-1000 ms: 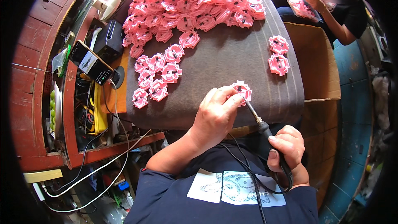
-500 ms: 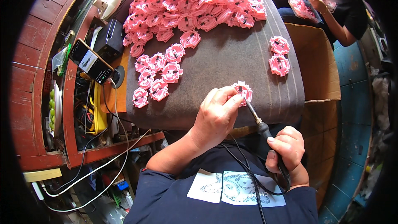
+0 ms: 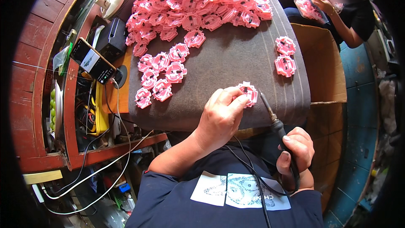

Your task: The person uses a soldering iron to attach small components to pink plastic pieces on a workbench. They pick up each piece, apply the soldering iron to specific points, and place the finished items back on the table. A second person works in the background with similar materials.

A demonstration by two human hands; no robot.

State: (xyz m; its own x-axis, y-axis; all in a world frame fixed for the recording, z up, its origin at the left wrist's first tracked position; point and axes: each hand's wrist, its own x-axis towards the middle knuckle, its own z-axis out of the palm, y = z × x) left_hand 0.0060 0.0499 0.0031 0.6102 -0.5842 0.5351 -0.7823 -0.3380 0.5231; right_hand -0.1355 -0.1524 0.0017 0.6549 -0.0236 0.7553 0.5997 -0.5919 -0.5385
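Pinched between the thumb and fingers of my left hand point(image 3: 222, 116) is a pink plastic part point(image 3: 249, 94) with small black pieces on it, held at the front of the grey mat point(image 3: 219, 65). My right hand point(image 3: 296, 152) grips the black handle of a soldering iron point(image 3: 272, 116). Its metal tip points up and left, a little to the right of the pink part and apart from it. Two similar pink parts point(image 3: 285, 66) lie on the mat's right side. Several more point(image 3: 162, 90) lie loosely at its left.
A large heap of pink parts point(image 3: 194, 4) covers the far mat. A propped phone point(image 3: 93, 61) and a black box point(image 3: 110, 38) stand left. An open cardboard box point(image 3: 322, 63) stands right. Another person point(image 3: 350, 17) sits beyond it, hands raised. The iron's cable point(image 3: 253, 171) crosses my shirt.
The soldering iron's tip has drawn away from the pink part, to the right, with my right hand. My left hand keeps its hold almost unmoved.
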